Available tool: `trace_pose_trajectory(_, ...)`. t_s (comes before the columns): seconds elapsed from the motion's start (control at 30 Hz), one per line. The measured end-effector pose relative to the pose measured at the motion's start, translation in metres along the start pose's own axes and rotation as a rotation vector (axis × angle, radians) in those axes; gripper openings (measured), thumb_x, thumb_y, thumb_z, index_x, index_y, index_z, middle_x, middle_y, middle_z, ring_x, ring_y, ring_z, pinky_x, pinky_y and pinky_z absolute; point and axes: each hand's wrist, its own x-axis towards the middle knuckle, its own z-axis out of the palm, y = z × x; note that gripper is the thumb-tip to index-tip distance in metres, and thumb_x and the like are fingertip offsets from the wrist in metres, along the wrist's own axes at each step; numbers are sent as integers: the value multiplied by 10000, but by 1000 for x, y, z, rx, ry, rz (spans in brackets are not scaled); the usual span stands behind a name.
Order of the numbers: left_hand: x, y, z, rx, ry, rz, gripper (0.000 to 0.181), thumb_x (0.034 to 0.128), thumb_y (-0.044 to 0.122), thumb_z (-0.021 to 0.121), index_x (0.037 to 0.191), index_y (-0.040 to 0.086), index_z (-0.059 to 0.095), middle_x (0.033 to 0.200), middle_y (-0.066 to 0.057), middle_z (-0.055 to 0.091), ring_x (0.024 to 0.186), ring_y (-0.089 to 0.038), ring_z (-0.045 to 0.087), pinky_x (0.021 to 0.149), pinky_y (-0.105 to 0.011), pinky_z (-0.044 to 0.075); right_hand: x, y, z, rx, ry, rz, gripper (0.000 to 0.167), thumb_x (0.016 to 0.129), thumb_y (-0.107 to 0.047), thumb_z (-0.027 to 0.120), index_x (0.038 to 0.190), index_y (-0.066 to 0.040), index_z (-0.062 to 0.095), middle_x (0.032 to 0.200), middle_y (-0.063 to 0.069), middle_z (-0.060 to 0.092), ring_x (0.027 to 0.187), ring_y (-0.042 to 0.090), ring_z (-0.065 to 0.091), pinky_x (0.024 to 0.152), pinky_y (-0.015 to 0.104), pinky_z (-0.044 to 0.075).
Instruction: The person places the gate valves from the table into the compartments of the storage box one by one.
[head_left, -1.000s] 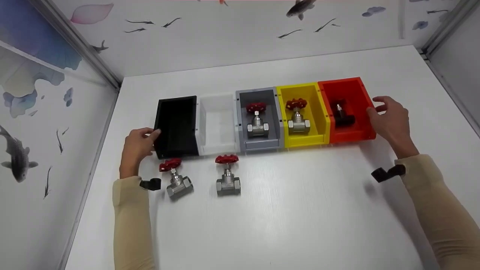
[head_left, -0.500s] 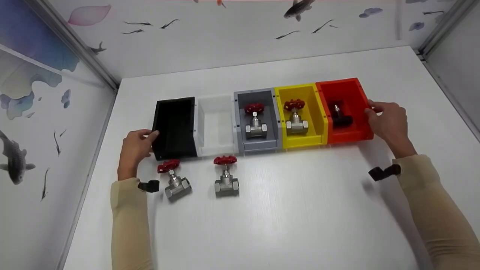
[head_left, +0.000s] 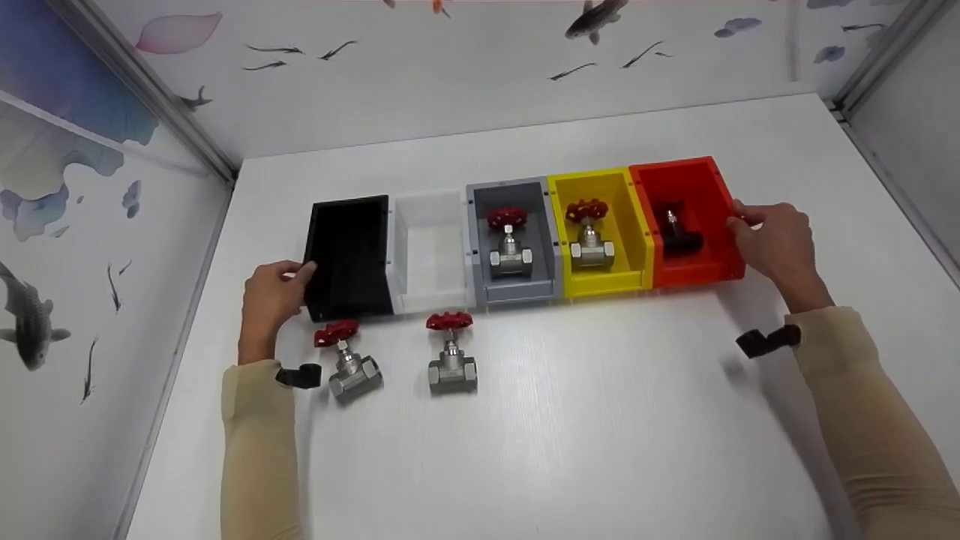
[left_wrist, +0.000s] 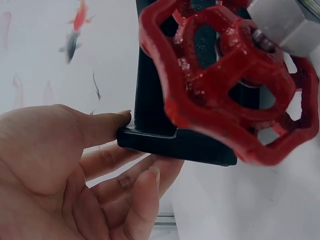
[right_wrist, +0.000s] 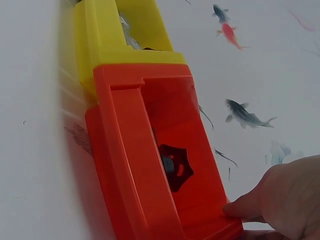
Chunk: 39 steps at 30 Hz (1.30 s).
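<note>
Five joined plastic bins stand in a row. At the left end my left hand (head_left: pixel 276 296) grips the side of the black bin (head_left: pixel 349 259), thumb on its edge and fingers beneath in the left wrist view. My right hand (head_left: pixel 776 244) pinches the outer wall of the red bin (head_left: pixel 739 259) at the other end. One red-wheeled metal valve (head_left: pixel 511 251) sits in the grey bin (head_left: pixel 517 291), another valve (head_left: pixel 592 244) in the yellow bin (head_left: pixel 607 283). The red bin holds a dark-bodied valve (head_left: pixel 681 238). Nothing shows inside the black bin or the white bin (head_left: pixel 431 247).
Two more red-wheeled valves lie on the white table (head_left: pixel 585 435) before the bins: a tilted left valve (head_left: pixel 351 367) near the black bin and a straighter right valve (head_left: pixel 451 364) before the white one. Printed wall panels (head_left: pixel 465 90) border the table behind and at the left.
My right index finger, raised off the red bin before, has come in against its outer side. The left hand keeps its hold. The whole head view has shifted slightly; bins and valves look unmoved.
</note>
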Motion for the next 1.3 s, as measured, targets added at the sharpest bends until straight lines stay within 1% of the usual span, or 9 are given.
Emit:
trace_pose_trajectory(0.23, -5, 4, -3, -6, -43, -12, 538, 1027, 406, 495, 1344, -22, 577, 1197, -279, 655, 886, -318, 681, 634, -246, 506, -1, 0, 0, -9, 4, -17, 452, 1036, -250, 483, 1443, -58, 442, 1401, 310, 501, 1091, 429, 546, 617, 233, 441)
trace_pose_trajectory(0.37, -10, 7, -5, -2, -65, -19, 571, 1027, 425, 482, 1382, -19, 534, 1276, -284, 612, 1004, -376, 663, 764, -378, 537, -1, 0, -1, -18, 6, -25, 449, 1034, -253, 493, 1431, -45, 456, 1390, 316, 506, 1069, 424, 553, 609, 229, 437)
trace_pose_trajectory(0.47, -15, 9, -7, -3, -47, -9, 569, 1025, 424, 486, 1384, -15, 531, 1330, -290, 571, 1160, -416, 588, 908, -502, 498, -1, 0, -2, -18, 19, -38, 437, 1029, -233, 496, 1421, -42, 472, 1374, 317, 521, 1031, 409, 555, 594, 245, 432)
trace_pose_trajectory(0.57, -22, 12, -9, -8, -20, 8, 563, 1021, 426, 496, 1375, -10, 538, 1360, -288, 542, 1248, -431, 518, 977, -556, 451, -1, 0, -2, -24, 33, -54, 428, 1024, -213, 494, 1415, -39, 484, 1351, 316, 542, 975, 380, 548, 578, 262, 428)
trace_pose_trajectory(0.77, -33, 17, -9, -50, 11, 49, 525, 1015, 445, 514, 1317, 23, 596, 1329, -235, 578, 1203, -396, 552, 933, -525, 472, -1, 0, -2, -42, 23, -51, 439, 1028, -217, 487, 1428, -40, 463, 1370, 322, 521, 1006, 402, 549, 589, 254, 433)
trace_pose_trajectory(0.87, -38, 20, -6, -64, 63, 75, 463, 1013, 405, 537, 1269, 30, 629, 1323, -219, 570, 1186, -383, 552, 918, -511, 473, -1, 0, -2, -40, 12, -47, 443, 1028, -217, 487, 1432, -38, 456, 1380, 324, 511, 1043, 416, 545, 600, 253, 437)
trace_pose_trajectory(1.03, -48, 25, 1, -87, 121, 163, 378, 1012, 331, 560, 1206, 22, 660, 1234, -199, 617, 1133, -350, 564, 941, -502, 447, -1, -1, -2, -47, 1, -45, 450, 1031, -227, 485, 1436, -35, 450, 1384, 326, 506, 1019, 404, 543, 595, 261, 437)
trace_pose_trajectory(1.2, -54, 31, 5, -124, 68, 225, 360, 1013, 344, 565, 1180, 46, 676, 1127, -142, 677, 1024, -278, 612, 896, -411, 464, -1, -1, -2, -52, -2, -44, 450, 1031, -228, 486, 1435, -34, 450, 1383, 331, 501, 993, 399, 550, 591, 286, 438)
trace_pose_trajectory(1.3, -57, 33, 8, -172, -8, 226, 362, 1014, 351, 565, 1198, 57, 668, 1130, -135, 677, 997, -268, 636, 840, -336, 514, -1, 0, -3, -55, -4, -41, 453, 1032, -234, 485, 1437, -35, 448, 1385, 333, 500, 1020, 409, 554, 597, 273, 440)
